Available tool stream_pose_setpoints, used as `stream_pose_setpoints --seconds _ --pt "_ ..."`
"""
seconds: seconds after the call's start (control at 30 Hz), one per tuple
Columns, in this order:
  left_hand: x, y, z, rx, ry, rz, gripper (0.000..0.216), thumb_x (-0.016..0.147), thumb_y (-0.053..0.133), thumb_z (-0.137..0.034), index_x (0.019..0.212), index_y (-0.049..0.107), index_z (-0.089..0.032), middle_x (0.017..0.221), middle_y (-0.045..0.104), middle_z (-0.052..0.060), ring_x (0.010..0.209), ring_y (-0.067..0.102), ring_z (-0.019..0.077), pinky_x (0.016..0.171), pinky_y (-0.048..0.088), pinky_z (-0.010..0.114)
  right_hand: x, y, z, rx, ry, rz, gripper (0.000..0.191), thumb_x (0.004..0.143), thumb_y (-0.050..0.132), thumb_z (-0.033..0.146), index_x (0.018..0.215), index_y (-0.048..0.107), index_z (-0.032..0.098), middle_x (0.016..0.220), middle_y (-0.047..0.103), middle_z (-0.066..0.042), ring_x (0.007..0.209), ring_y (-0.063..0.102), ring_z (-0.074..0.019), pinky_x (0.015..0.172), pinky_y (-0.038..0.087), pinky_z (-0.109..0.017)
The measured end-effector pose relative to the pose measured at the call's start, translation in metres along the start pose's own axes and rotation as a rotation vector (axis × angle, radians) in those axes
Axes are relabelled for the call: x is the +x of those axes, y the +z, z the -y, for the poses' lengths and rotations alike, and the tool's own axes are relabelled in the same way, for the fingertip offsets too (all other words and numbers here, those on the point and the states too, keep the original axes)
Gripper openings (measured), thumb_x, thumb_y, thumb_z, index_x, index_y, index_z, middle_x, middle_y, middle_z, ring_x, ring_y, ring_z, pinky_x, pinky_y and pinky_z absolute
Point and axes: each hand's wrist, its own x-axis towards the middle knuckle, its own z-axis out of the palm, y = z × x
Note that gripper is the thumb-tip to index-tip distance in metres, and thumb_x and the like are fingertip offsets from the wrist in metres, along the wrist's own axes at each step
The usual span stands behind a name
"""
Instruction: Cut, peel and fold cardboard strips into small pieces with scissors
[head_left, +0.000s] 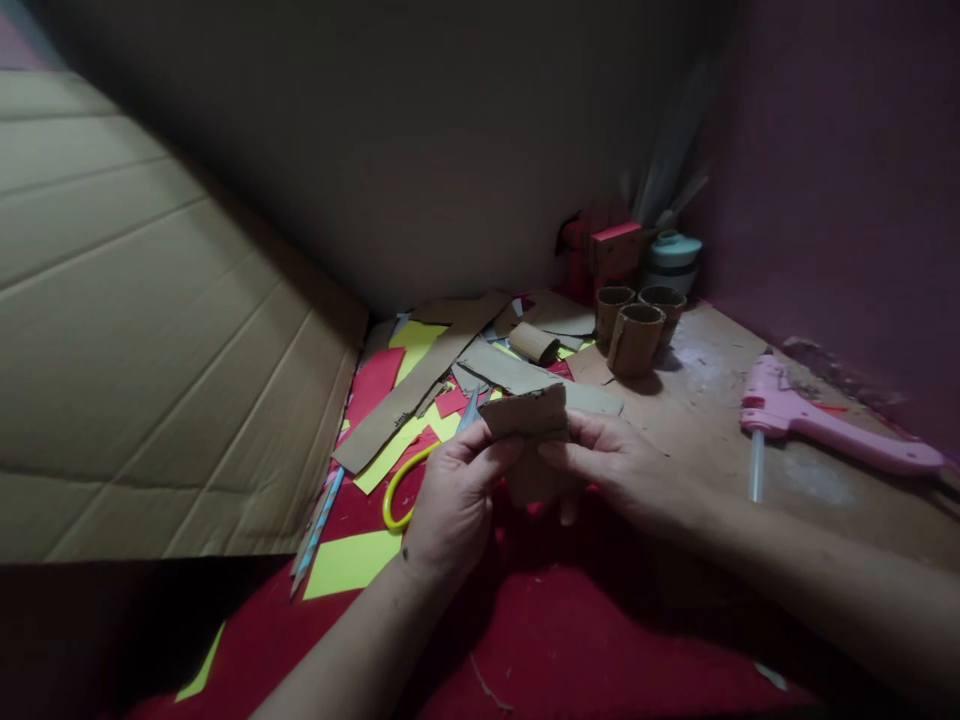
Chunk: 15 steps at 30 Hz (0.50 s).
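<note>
A small piece of cardboard with a crease across it is held up between my two hands, its lower part hanging below my fingers. My left hand pinches its left edge, thumb on the near face. On the right edge, my right hand grips it the same way. Just behind my left hand lie scissors with yellow handles, their blades partly hidden. Beyond the held piece rest a rolled cardboard tube and a flat greyish cardboard strip.
Three cardboard cups stand at the back right, near a teal-lidded container. A pink glue gun lies at the right. Yellow paper, red paper and striped pencils lie left; a large cardboard sheet leans beside them.
</note>
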Motion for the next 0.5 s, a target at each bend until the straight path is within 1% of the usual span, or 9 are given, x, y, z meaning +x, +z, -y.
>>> stream_pose_setpoints --seconds 0.1,0.17,0.33,0.43,0.5 --pt "0.0010 -0.0013 -0.0002 0.010 -0.018 -0.040 0.026 0.075 0.071 -0.017 0.101 0.073 -0.016 0.087 0.072 0.006 0.079 0.064 0.0176 0.073 0.050 0.028 0.0004 0.0019 -0.0016 -0.020 -0.012 -0.003 0.029 0.087 0.057 0.031 0.114 0.059 0.019 0.074 0.064 -0.001 0.053 0.057 -0.0109 0.043 0.049 -0.021" --pt "0.0006 -0.0019 0.0001 0.049 0.000 -0.070 0.026 0.074 0.072 -0.018 0.099 0.073 -0.016 0.087 0.073 0.006 0.081 0.064 0.0183 0.075 0.050 0.029 -0.0006 0.0035 -0.0010 -0.043 -0.018 -0.022 0.029 0.088 0.056 0.032 0.114 0.058 0.019 0.074 0.065 -0.001 0.051 0.055 -0.0103 0.040 0.048 -0.020" --pt "-0.0037 0.0009 -0.0021 0.235 0.074 -0.122 0.022 0.076 0.073 -0.024 0.097 0.074 -0.019 0.083 0.072 0.004 0.074 0.061 0.0154 0.069 0.049 0.027 -0.0028 0.0056 -0.0015 -0.018 -0.020 -0.055 0.028 0.089 0.054 0.029 0.115 0.056 0.021 0.073 0.066 0.001 0.046 0.054 -0.0090 0.038 0.045 -0.018" --pt "-0.0058 0.0044 -0.0043 0.378 0.122 -0.169 0.013 0.078 0.070 -0.027 0.088 0.075 -0.020 0.078 0.069 0.002 0.071 0.058 0.0144 0.064 0.046 0.024 -0.0025 0.0062 -0.0037 0.040 -0.032 -0.068 0.022 0.089 0.054 0.028 0.109 0.058 0.021 0.068 0.065 0.002 0.047 0.054 -0.0092 0.036 0.041 -0.016" --pt "-0.0069 0.0061 -0.0039 0.458 0.192 -0.165 0.008 0.080 0.068 -0.024 0.081 0.075 -0.020 0.076 0.067 0.001 0.071 0.057 0.0140 0.064 0.045 0.023 -0.0022 0.0065 -0.0051 0.097 -0.044 -0.062 0.014 0.088 0.055 0.027 0.100 0.059 0.021 0.061 0.062 0.003 0.046 0.054 -0.0097 0.034 0.038 -0.015"
